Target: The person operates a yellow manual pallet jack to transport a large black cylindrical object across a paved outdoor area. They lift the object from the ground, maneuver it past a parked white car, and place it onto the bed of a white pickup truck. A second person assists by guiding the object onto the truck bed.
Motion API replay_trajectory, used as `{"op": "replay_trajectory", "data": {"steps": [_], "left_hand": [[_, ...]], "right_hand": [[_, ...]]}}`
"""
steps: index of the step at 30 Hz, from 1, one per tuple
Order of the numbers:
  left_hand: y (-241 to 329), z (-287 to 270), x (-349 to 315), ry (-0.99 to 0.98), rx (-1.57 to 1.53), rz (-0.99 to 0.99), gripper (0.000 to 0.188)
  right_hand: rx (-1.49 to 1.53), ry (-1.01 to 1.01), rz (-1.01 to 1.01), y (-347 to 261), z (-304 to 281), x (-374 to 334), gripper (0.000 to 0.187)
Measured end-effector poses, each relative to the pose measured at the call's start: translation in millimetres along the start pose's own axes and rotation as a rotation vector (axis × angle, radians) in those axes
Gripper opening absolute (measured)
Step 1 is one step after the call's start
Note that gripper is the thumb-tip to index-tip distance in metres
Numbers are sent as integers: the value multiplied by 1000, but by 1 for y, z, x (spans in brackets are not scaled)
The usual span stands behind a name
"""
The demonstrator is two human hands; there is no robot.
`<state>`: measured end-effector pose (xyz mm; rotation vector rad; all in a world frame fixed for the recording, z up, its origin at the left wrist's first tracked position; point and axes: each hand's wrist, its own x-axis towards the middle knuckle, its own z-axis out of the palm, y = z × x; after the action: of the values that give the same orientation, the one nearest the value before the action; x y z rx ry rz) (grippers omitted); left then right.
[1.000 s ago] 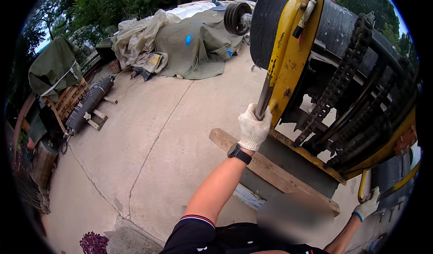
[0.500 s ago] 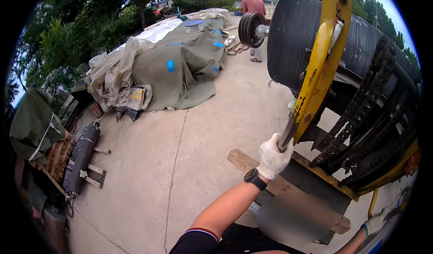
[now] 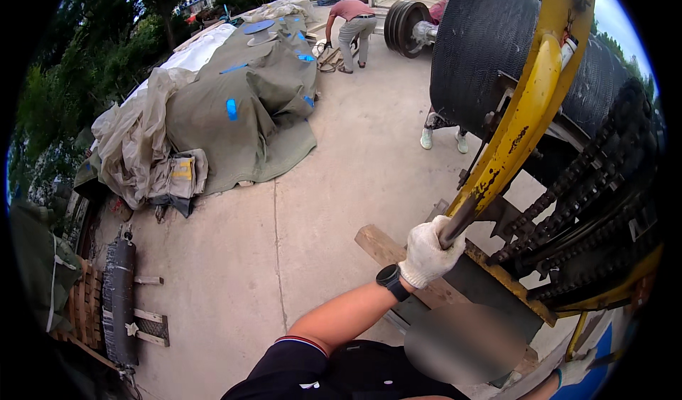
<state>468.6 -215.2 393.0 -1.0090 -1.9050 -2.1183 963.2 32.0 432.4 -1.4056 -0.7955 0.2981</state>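
My left hand [image 3: 432,252], in a white knit glove, is wrapped round the bare, worn lower end of a yellow grab bar [image 3: 517,141] on a machine with a yellow frame. At the lower right rim, my right hand [image 3: 577,369], also gloved, is beside a thin yellow rod [image 3: 576,336]; its fingers are too small and blurred to make out. Beyond the bar sits a large black textured drum [image 3: 476,55], with a grooved wheel [image 3: 406,29] on its left end. Heavy dark chains [image 3: 568,180] run along the machine's right side.
A wooden beam [image 3: 383,247] lies below my left hand. A green tarp [image 3: 249,116] covers a pile on the left. A black roller [image 3: 122,300] lies near stacked bricks. One person [image 3: 352,27] bends by the pile; another's shoes [image 3: 426,138] show below the drum.
The view has swung right and tilted up. The person in the red shirt now bends down toward the ground, and another person's legs have come into sight under the drum. My left hand keeps its grip.
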Motion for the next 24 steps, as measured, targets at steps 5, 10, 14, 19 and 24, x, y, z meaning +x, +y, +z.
{"op": "replay_trajectory", "data": {"steps": [5, 10, 14, 19, 24], "left_hand": [[-16, -11, 22, -125, -17, -119, 17], [-27, 7, 40, -212, -187, -137, 19], [-39, 7, 66, -216, -281, -258, 18], [-36, 42, 86, -142, -288, -322, 23], [-48, 75, 97, -93, -330, -223, 22]], "right_hand": [[80, 63, -93, -20, -3, -51, 31], [202, 51, -93, -49, -9, -78, 20], [214, 76, -80, -70, 10, -107, 17], [134, 37, -81, -65, 9, -110, 21], [72, 44, -100, -67, 1, -113, 21]]}}
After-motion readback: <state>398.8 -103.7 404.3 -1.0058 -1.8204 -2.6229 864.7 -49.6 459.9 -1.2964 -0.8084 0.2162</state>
